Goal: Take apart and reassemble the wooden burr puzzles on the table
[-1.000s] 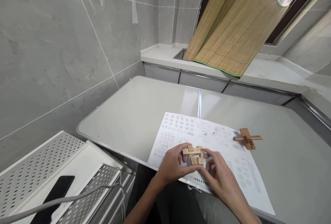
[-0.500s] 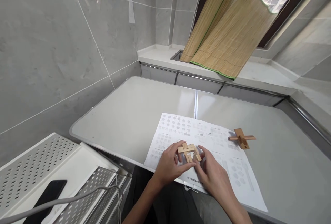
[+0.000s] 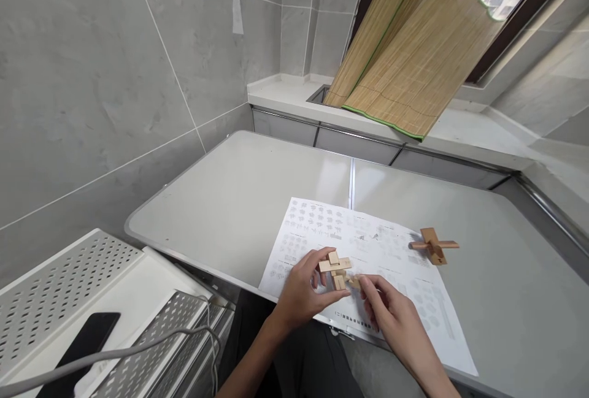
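My left hand (image 3: 301, 287) grips a pale wooden interlocking puzzle (image 3: 335, 265) made of notched blocks, its fingers behind and its thumb along the lower edge. Between the thumb and fingers of my right hand (image 3: 389, 306) is a small wooden puzzle piece (image 3: 354, 281), close against the right side of the puzzle. Whether that piece still touches the rest is hard to make out. Beneath both hands lies a printed instruction sheet (image 3: 386, 251) with rows of small diagrams. A darker brown wooden puzzle (image 3: 432, 246), with a rod through crossed flat pieces, rests at the sheet's right edge.
The sheet lies on a light folding table (image 3: 221, 202) with a centre seam. At the lower left, a white perforated rack (image 3: 59, 287) carries a black phone (image 3: 87, 340) and a grey cable (image 3: 138, 349). A bamboo mat (image 3: 414, 61) leans by the window.
My right hand has moved slightly right and down, drawing a small piece from the puzzle's right side. My left hand keeps its hold. The view has shifted a little.
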Available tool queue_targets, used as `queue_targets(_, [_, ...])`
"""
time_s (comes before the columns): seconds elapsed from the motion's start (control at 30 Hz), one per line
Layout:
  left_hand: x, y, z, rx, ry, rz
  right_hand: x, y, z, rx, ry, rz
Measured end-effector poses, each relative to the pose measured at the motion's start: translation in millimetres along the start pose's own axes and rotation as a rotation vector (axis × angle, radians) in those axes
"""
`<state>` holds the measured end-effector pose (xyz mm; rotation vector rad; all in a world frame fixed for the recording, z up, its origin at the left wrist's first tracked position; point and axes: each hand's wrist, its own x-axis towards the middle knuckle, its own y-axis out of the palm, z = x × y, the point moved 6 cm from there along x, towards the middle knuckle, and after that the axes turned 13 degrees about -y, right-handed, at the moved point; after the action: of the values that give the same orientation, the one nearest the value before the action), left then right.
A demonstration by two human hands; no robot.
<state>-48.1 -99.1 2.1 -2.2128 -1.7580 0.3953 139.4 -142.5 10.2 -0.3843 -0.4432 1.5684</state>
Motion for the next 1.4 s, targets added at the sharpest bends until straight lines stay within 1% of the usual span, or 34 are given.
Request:
queue_targets(0.1, [-1,3.6,-1,0.063,0.049,0.015,0,2,8,-0.067,-0.034,-0.043])
queue_targets(0.3, [-4,5.1,-3,0.143,0.098,-0.013,1,9,16,-0.092,-0.082,-0.06])
queue_targets(0.5, [-4,5.1,-9,0.069,0.12,0.032,-1,12,16,-0.189,-0.144,-0.032])
queue_targets(0.7, [-4,8.0,-8,0.086,0.112,0.054,-4,12,25,-0.297,-0.238,-0.049])
queue_targets(0.83, [-2,8.7,-10,0.036,0.093,0.109,-3,12,28,-0.357,-0.287,-0.043])
queue_targets(0.9, [-2,7.6,-11,0.007,0.091,0.118,-3,12,27,-0.368,-0.297,-0.046])
queue_targets(1.03, [-1,4.3,-13,-0.011,0.087,0.089,-4,17,26,-0.387,-0.301,-0.07])
queue_targets(1.13, [-1,2.1,-12,-0.013,0.064,0.056,-4,20,27,-0.366,-0.293,-0.099])
queue_targets(1.23, [0,1.2,-11,-0.003,0.042,0.039,-2,20,27,-0.32,-0.271,-0.092])
queue_targets(1.4, [1,5.3,-9,0.02,0.029,0.103,3,14,23,-0.267,-0.235,-0.049])
